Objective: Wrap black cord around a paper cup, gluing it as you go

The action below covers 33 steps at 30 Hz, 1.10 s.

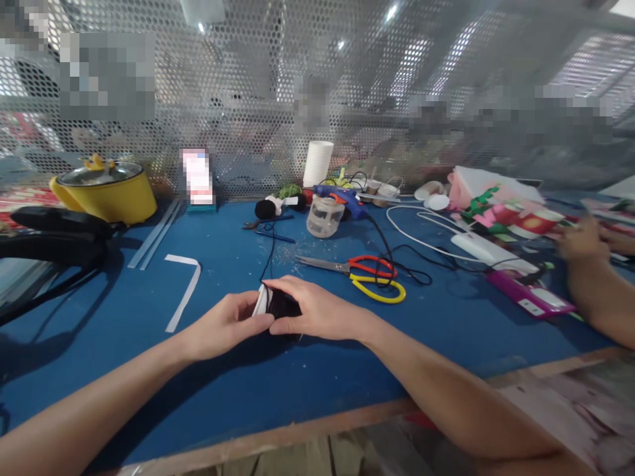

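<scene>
Close to the table's front edge, both hands meet around a bundle of black yarn (284, 305) with a white flat piece (259, 303) at its left side. My left hand (223, 325) is closed, thumb and fingers pinching the white piece and the yarn's near edge. From the other side, my right hand (325, 311) curls around the black yarn, its thumb at the near side. A single black strand (270, 254) runs from the bundle away toward the back. The palms hide part of the bundle. Right of them lie scissors (342, 267) with red and yellow handles.
A white strip (187, 297) lies to the left, near a yellow pot (116, 200). Behind the hands are pliers (252, 226), a clear plastic jar (323, 223) and a blue glue gun (353, 201). Cords and a purple power strip (528, 296) lie rightward, by another person's hand (588, 241).
</scene>
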{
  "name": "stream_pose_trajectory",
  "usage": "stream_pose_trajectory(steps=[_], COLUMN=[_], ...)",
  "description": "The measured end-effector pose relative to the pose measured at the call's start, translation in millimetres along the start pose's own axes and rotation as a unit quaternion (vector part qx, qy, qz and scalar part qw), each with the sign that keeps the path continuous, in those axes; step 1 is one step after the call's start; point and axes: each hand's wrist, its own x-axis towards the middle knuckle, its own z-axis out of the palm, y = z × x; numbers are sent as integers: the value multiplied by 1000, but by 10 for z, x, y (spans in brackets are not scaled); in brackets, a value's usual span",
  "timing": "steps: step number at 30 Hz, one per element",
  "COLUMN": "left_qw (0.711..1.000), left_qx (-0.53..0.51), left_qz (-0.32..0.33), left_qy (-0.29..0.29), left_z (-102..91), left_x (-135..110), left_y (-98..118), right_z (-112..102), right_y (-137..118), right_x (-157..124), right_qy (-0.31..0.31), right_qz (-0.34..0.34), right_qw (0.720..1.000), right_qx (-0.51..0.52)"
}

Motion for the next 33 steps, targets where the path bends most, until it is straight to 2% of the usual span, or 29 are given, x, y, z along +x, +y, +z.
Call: stream_pose_trajectory(steps=[4, 9, 17, 19, 23, 27, 29, 31, 33], left_qw=[998, 997, 985, 985, 986, 985, 985, 985, 985], left_qx=[25, 35, 50, 24, -6, -4, -3, 7, 31], left_qz=[-17, -19, -71, -75, -74, -83, -84, -84, -79], left_qy=[48, 72, 152, 152, 148, 152, 150, 149, 151], left_z=[13, 20, 66, 72, 72, 68, 64, 58, 51], left_x=[13, 26, 32, 31, 25, 26, 27, 24, 16], left_y=[-30, -78, -46, -39, -46, -68, -74, -67, -48], right_z=[-19, -35, -13, -4, -50, -328, -573, -850, -1104], right_y=[-25, -70, -114, -78, 45, 105, 126, 191, 313], right_x=[2, 39, 125, 148, 142, 57, 42, 77, 151], right_qy=[3, 13, 33, 65, 146, 217, 295, 401, 457], right_qz=[-27, -75, -46, -12, 106, 129, 103, 97, 171], right_qw=[998, 994, 987, 990, 983, 967, 950, 909, 868], right_qx=[49, 82, 152, 127, 40, 15, -13, -65, -92])
